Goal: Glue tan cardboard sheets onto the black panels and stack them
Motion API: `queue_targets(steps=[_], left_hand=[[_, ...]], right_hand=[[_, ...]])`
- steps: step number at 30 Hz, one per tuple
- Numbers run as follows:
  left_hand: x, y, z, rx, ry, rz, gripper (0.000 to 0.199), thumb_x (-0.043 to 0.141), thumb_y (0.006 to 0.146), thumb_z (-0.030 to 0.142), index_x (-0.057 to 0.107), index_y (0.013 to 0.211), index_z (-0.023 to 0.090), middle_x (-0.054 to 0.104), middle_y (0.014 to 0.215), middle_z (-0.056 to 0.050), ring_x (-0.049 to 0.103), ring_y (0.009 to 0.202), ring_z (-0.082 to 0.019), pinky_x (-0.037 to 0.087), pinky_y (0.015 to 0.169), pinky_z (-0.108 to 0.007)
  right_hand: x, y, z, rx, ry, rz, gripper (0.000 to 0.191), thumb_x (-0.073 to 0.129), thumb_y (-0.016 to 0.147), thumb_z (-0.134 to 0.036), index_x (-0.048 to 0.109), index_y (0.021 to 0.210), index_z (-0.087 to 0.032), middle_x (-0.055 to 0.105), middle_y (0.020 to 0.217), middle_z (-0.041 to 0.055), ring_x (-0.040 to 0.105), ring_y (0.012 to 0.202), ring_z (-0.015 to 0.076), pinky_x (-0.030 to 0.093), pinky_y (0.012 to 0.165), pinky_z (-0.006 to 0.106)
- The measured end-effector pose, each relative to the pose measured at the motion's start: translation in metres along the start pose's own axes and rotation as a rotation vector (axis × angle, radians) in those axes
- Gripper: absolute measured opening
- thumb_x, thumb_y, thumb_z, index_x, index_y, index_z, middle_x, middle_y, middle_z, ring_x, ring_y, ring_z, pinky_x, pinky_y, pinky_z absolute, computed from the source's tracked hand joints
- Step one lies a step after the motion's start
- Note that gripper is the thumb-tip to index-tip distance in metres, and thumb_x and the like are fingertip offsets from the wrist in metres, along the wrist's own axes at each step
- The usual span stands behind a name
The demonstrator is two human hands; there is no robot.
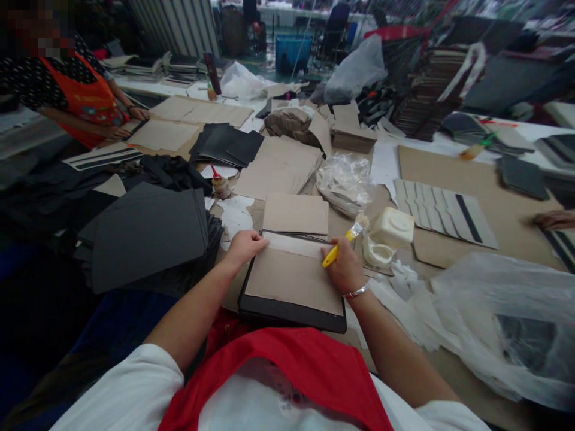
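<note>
A brown board (294, 278) lies on a black sheet (291, 313) in front of me, with a whitish strip (296, 244) along its far edge. The thumb and fingers of my left hand (247, 245) pinch the strip's left end. At the right end, my right hand (345, 264) touches the strip and holds a yellow brush (342, 243), bristles pointing up and away. Just beyond the black sheet sits a smaller stack of brown boards (295, 214). An open cream container (390, 233) stands to the right of the brush.
Black sheets (150, 230) are piled at left, near a glue bottle (220, 182) with a red tip. Beyond lie larger brown sheets (278, 164) and a clear plastic bag (345, 179). Plastic wrap (498, 317) covers the right front. A person in an orange apron (92, 99) works at far left.
</note>
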State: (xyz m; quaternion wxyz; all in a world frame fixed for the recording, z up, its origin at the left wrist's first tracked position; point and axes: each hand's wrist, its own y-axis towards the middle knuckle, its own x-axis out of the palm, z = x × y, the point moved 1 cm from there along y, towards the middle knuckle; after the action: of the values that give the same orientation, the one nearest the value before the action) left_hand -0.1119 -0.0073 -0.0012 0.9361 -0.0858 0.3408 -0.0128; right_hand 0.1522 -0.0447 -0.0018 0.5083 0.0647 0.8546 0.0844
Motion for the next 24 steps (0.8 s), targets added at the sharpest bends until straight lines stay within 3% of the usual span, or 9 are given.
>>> queue_targets(steps=[16,24], left_hand=[[0.0015,-0.0012,0.0004,-0.037,-0.03,-0.037,0.029,0.059,0.06,0.043,0.053,0.051,0.017,0.038,0.04,0.007,0.036,0.046,-0.009,0.025,0.05,-0.023],[0.0,0.0028,-0.0005,-0.015,0.122,-0.064,0.029,0.055,0.068,0.043,0.053,0.054,0.017,0.048,0.047,0.003,0.047,0.051,-0.013,0.031,0.051,-0.024]], right_hand=[[-0.0008,0.0018,-0.0073,0.107,-0.098,-0.071,0.024,0.05,0.086,-0.028,0.05,0.107,-0.017,0.063,0.085,0.007,0.056,0.07,0.0188,0.033,0.06,0.027],[0.0015,0.0027,-0.0074,0.101,-0.142,-0.086,0.023,0.047,0.088,-0.028,0.05,0.108,-0.017,0.063,0.084,0.0074,0.056,0.071,0.0197,0.035,0.061,0.028]])
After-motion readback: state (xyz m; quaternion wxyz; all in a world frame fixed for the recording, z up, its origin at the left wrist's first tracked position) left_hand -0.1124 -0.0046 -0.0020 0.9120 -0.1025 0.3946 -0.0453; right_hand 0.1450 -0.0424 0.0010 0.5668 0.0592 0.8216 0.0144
